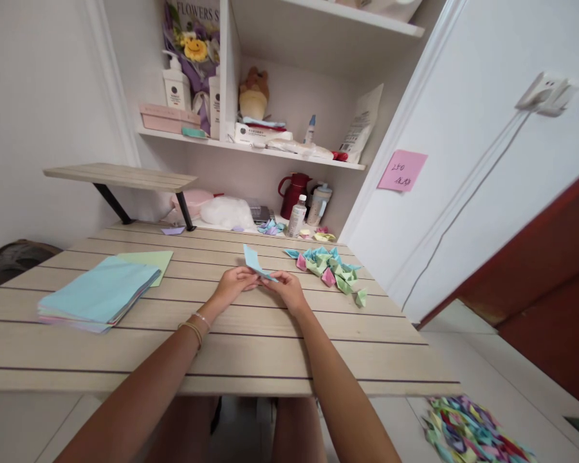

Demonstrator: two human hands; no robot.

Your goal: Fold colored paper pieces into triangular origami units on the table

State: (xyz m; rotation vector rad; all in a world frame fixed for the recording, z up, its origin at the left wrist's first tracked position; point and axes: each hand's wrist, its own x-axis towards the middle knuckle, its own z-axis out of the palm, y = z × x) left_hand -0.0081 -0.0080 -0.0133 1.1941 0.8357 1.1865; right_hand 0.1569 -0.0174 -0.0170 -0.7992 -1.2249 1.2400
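Between both hands, over the middle of the wooden table (251, 344), is a partly folded piece of light blue paper (253, 259), one panel standing up. My left hand (235, 285) pinches its near left side, fingers closed. On the right, my right hand (287, 287) grips the lower right corner between thumb and fingers. The fingertips of the two hands nearly meet and cover the paper's lower edge. To the right lies a heap of small folded paper pieces (321, 262) in green, blue and pink. A stack of coloured paper sheets (101, 290), blue on top, lies to the left.
A small raised shelf (120, 175) stands at the table's back left. Behind the table are a clear bottle (297, 217), a dark red jug (294, 195) and a tumbler (319, 204). Many folded papers (470, 431) lie on the floor at right. A cord (468, 209) runs down the wall.
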